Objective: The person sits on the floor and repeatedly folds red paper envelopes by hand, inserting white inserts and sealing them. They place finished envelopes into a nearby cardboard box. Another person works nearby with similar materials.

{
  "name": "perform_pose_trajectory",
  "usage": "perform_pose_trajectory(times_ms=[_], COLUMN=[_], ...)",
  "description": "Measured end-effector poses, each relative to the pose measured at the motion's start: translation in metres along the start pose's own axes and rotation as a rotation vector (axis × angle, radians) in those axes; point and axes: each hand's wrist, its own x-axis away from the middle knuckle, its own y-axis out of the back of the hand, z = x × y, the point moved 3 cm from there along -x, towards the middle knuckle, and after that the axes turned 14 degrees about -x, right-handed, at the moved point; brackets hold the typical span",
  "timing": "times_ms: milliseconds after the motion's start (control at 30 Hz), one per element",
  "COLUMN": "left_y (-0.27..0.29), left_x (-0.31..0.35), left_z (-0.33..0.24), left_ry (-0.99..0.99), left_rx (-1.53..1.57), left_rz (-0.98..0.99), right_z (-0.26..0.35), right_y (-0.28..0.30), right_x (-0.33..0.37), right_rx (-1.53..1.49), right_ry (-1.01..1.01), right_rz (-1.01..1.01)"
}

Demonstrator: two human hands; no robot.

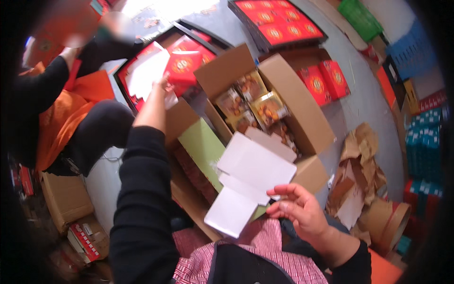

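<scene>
My left hand [163,91] is stretched out to the far left, its fingers closed on the near corner of a red gift box [183,67]. That box is over a black-edged tray [124,78] with red boxes and white card in it. Fingers apart, my right hand [302,210] hovers at the edge of an unfolded white carton [255,163] and seems to grip nothing. The white carton lies over an open cardboard box [295,97] with clear-lidded packs of round brown food [270,109], and over another cardboard box [189,191] with a green panel.
A second tray of red boxes [279,21] stands at the back, with two red boxes [324,83] nearer. Crumpled brown paper [357,161] and a cardboard drum [390,222] are at right. A person in an orange apron [71,118] works at left. Blue [411,49] and green crates [359,19] stand far right.
</scene>
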Motion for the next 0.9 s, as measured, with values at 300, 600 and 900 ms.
perform_pose_trajectory(times_ms=[300, 600, 900], left_y=[-0.035, 0.037, 0.068], left_x=[0.254, 0.353, 0.408], left_z=[-0.014, 0.190, 0.232], left_ry=[-1.028, -0.025, 0.143], left_rx=[-0.722, -1.340, -0.689], left_rz=[0.437, 0.921, 0.491], right_z=[0.014, -0.032, -0.177], right_y=[0.005, 0.004, 0.022], right_x=[0.006, 0.001, -0.023], right_rx=[0.224, 0.922, 1.546], right_ry=[0.304, 0.652, 0.210], right_rz=[0.005, 0.106, 0.216])
